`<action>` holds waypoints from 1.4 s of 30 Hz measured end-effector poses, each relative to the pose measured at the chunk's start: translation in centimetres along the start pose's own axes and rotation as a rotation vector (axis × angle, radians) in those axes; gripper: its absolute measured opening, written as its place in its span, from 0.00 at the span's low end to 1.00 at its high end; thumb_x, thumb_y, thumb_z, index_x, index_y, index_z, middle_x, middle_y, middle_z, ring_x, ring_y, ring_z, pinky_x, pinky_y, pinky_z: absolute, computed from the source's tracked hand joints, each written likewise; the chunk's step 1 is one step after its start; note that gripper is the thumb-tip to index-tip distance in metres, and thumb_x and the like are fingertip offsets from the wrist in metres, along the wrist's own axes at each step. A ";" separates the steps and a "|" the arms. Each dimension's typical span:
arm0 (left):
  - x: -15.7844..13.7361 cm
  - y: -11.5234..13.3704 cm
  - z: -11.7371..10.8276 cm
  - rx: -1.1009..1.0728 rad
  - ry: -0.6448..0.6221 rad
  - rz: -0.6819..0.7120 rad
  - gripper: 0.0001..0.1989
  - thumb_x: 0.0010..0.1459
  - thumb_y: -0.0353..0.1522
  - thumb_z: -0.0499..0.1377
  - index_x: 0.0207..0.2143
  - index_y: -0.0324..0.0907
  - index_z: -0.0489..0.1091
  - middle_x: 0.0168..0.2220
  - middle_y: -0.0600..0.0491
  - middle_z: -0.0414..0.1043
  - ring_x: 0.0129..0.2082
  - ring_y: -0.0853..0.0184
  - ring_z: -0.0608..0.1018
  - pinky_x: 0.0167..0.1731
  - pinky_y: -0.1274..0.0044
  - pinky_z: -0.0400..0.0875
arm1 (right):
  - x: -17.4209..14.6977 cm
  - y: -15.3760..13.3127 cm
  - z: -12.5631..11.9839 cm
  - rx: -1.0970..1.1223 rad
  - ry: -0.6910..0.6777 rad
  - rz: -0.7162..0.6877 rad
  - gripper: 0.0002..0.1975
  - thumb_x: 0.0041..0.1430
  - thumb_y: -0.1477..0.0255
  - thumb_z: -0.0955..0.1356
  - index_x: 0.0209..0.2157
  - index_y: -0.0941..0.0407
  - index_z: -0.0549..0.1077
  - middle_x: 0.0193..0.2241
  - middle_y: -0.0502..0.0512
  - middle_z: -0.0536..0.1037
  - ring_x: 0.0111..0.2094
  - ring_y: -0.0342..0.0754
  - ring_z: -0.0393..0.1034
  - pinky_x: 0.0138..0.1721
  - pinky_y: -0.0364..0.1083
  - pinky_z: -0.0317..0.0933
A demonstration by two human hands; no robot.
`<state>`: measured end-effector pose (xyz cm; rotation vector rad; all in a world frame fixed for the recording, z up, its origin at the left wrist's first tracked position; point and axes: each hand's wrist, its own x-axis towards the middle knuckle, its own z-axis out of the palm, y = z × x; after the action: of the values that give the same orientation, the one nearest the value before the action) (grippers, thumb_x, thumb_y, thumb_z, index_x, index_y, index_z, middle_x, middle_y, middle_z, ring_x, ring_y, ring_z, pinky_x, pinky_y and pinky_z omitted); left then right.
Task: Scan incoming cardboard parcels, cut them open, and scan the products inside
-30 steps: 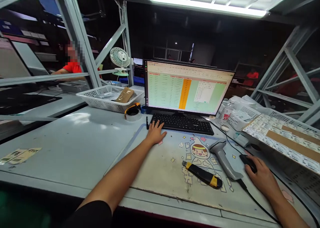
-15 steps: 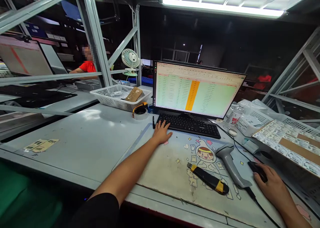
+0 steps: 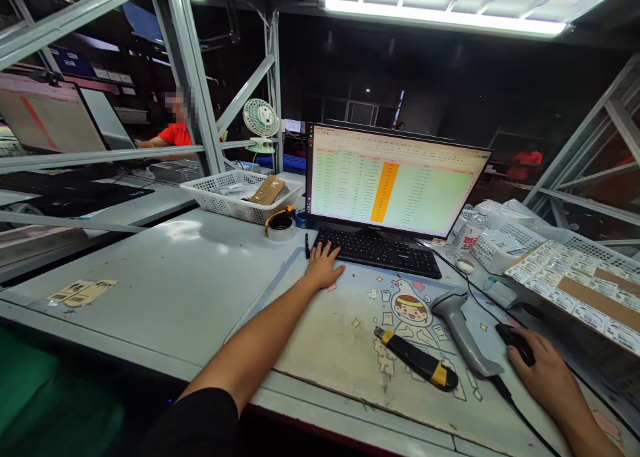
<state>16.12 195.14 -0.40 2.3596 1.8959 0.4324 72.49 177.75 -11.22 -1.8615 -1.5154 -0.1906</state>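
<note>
My left hand [image 3: 323, 267] rests with spread fingers on the left end of the black keyboard [image 3: 385, 251]. At the right, my right hand [image 3: 543, 370] is curved over a black computer mouse [image 3: 517, 345], gripping it. Between my hands a grey barcode scanner [image 3: 465, 333] lies on the cartoon desk mat [image 3: 330, 343]. Left of the scanner lies a yellow and black utility knife [image 3: 415, 359]. Behind the keyboard stands a monitor [image 3: 350, 190] showing a spreadsheet with an orange column.
A white basket [image 3: 225, 203] holds a brown pouch, with a tape roll [image 3: 281, 225] beside it. Label sheets [image 3: 575, 290] and white baskets [image 3: 500, 250] stand at the right. A small fan [image 3: 261, 118] is at the rack. Beyond it sits a person in red [image 3: 175, 135].
Both my hands stay in place on the keyboard and mouse. In the right background, a red-clad figure has shifted slightly.
</note>
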 end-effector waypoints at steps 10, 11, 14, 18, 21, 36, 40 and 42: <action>-0.3 0.3 -0.4 0.008 -0.013 -0.016 0.39 0.73 0.49 0.55 0.79 0.44 0.54 0.82 0.45 0.39 0.81 0.42 0.40 0.79 0.55 0.37 | -0.1 -0.5 -0.7 -0.044 -0.079 0.027 0.35 0.59 0.45 0.60 0.53 0.56 0.78 0.57 0.69 0.79 0.57 0.71 0.76 0.58 0.65 0.71; -0.4 0.4 -0.4 0.009 -0.013 -0.015 0.39 0.73 0.49 0.55 0.79 0.45 0.54 0.81 0.45 0.39 0.81 0.42 0.40 0.79 0.55 0.37 | -0.1 -0.5 -0.6 -0.038 -0.072 0.020 0.35 0.59 0.45 0.60 0.53 0.55 0.78 0.57 0.69 0.79 0.57 0.71 0.76 0.58 0.64 0.71; -0.4 0.4 -0.4 0.014 -0.014 -0.016 0.39 0.72 0.49 0.55 0.79 0.45 0.55 0.81 0.45 0.40 0.81 0.43 0.41 0.79 0.54 0.38 | 0.0 -0.1 -0.4 -0.015 -0.047 -0.002 0.33 0.58 0.45 0.61 0.51 0.54 0.78 0.56 0.67 0.80 0.56 0.70 0.77 0.58 0.64 0.71; -0.3 0.4 -0.5 0.017 -0.017 -0.013 0.39 0.72 0.48 0.56 0.79 0.45 0.54 0.81 0.44 0.39 0.81 0.42 0.41 0.79 0.55 0.37 | 0.0 0.2 -0.2 -0.012 -0.055 -0.014 0.32 0.58 0.46 0.62 0.52 0.52 0.78 0.56 0.65 0.80 0.55 0.68 0.78 0.54 0.62 0.73; -0.2 0.4 -0.5 0.016 -0.019 -0.015 0.39 0.72 0.48 0.56 0.79 0.45 0.54 0.81 0.44 0.39 0.81 0.42 0.41 0.79 0.55 0.37 | -0.1 0.1 -0.3 -0.018 -0.044 -0.015 0.31 0.59 0.46 0.62 0.52 0.52 0.78 0.56 0.64 0.80 0.54 0.67 0.79 0.54 0.62 0.73; -0.4 0.3 -0.4 0.000 -0.029 -0.009 0.39 0.73 0.49 0.55 0.79 0.45 0.53 0.82 0.45 0.38 0.81 0.42 0.39 0.79 0.55 0.36 | -0.1 0.4 -0.3 -0.039 -0.082 -0.010 0.35 0.60 0.45 0.60 0.54 0.56 0.77 0.58 0.68 0.79 0.58 0.69 0.76 0.58 0.64 0.71; -0.4 0.3 -0.5 -0.001 -0.033 -0.011 0.39 0.73 0.49 0.54 0.79 0.45 0.53 0.82 0.46 0.37 0.81 0.43 0.39 0.79 0.55 0.36 | -0.1 0.1 -0.7 -0.070 -0.131 0.041 0.37 0.59 0.44 0.60 0.56 0.55 0.77 0.60 0.67 0.78 0.58 0.70 0.76 0.52 0.64 0.73; -0.3 0.3 -0.5 0.003 -0.031 -0.010 0.39 0.72 0.49 0.54 0.79 0.46 0.53 0.82 0.46 0.37 0.81 0.43 0.39 0.79 0.55 0.37 | 0.0 0.0 -0.8 -0.074 -0.130 0.060 0.37 0.59 0.44 0.60 0.55 0.55 0.77 0.60 0.67 0.78 0.57 0.71 0.76 0.52 0.64 0.73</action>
<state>16.21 194.70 0.05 2.3440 1.8950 0.3894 72.78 177.25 -10.66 -2.0091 -1.5556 -0.1006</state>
